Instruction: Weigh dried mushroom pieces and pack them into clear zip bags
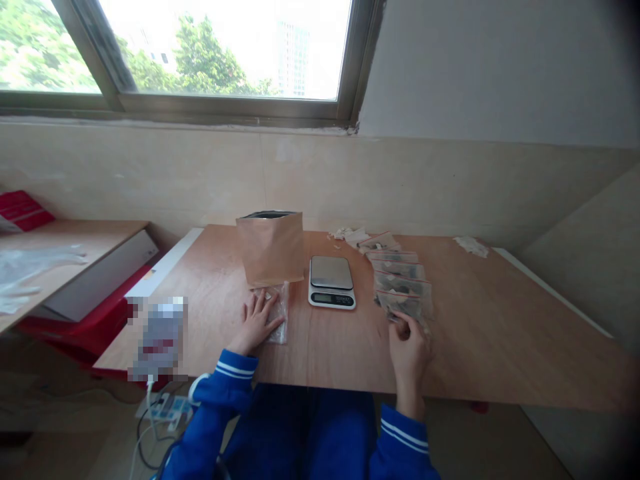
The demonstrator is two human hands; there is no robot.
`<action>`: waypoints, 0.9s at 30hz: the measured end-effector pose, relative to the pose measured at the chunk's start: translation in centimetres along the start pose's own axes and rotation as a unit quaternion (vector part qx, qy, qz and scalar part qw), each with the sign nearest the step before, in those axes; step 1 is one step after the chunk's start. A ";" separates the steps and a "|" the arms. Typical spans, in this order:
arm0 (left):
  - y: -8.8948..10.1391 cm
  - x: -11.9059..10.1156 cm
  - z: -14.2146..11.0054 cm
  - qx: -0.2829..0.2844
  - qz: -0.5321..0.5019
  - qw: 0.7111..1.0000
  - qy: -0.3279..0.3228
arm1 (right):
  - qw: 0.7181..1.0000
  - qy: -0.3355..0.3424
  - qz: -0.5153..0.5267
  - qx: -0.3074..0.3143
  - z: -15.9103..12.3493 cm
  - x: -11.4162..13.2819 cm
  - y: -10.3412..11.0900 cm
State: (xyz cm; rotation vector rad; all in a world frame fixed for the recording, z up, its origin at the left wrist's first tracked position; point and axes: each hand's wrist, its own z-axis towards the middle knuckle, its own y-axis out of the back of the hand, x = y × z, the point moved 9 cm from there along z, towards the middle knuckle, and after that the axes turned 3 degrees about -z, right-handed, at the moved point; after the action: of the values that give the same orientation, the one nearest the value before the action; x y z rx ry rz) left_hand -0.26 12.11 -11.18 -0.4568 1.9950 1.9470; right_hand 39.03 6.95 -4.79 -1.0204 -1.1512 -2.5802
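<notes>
My left hand [255, 323] lies flat, fingers spread, on a clear plastic bag [280, 333]. Something small and pale shows under the film near its fingertips. Just behind it stands an upright brown kraft pouch [273, 250], its top gaping. My right hand [410, 343] has thumb and fingers pinched together at the near edge of the closest clear zip bag [400, 303]; part of that bag is hidden by the hand. Several such bags with red seals and dark contents overlap in a row behind it. Between my hands sits a white digital scale [331, 280] with a bare metal plate.
A crumpled white cloth or glove [350, 235] lies at the back, another white piece [471, 247] to the right. At the table's left edge is a blurred-out object [160, 337] with a cable. Clear plastic gloves [35, 267] lie on the side table.
</notes>
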 end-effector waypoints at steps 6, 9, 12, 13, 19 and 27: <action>2.6 -4.5 -1.6 -0.098 -0.117 0.987 -0.047 | 0.974 -0.076 0.211 -0.039 0.3 3.3 3.8; 3.5 -9.4 -3.9 -0.079 -0.297 0.942 -0.134 | 0.947 -0.092 0.306 0.025 -0.5 6.1 2.3; 3.0 -12.5 -5.5 0.024 -0.466 0.872 -0.150 | 0.915 -0.100 0.367 0.137 -2.2 9.0 -0.5; 2.7 -12.8 -5.8 0.049 -0.496 0.855 -0.139 | 0.906 -0.096 0.376 0.170 -2.8 9.9 -1.3; 1.1 -11.5 -6.4 0.038 -0.611 0.790 -0.027 | 0.910 -0.046 0.368 0.185 -4.7 12.7 -3.0; 4.9 -11.1 -6.1 -0.087 -0.650 0.755 -0.011 | 0.921 0.141 0.308 0.193 -7.3 18.3 -1.8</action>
State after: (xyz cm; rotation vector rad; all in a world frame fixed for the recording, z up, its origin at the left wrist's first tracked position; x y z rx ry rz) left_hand 7.57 6.18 -1.77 -1.3707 0.8545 1.1178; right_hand 20.60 5.69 2.22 -0.7326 -0.9993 -1.8361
